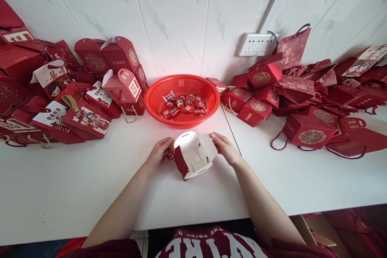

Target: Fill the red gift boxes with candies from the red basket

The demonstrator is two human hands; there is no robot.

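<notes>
Left fingers [166,144] pinched an open box [195,163] at its corded side [181,161], right fingers [215,137] its pale flap [208,149]; light, even pressure seemed best against creasing.

Open box [196,155] with underside hidden, candies [187,109] with print too small to read, shirt [211,244] cut off below

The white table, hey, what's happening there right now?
A person is holding an opened box just above or on the table, its white inside showing. The left hand grips its left side, by the cord, and the right hand pinches a flap on the other side. Behind it, a red basket holds some wrapped sweets. More red boxes are piled to both sides.
</notes>
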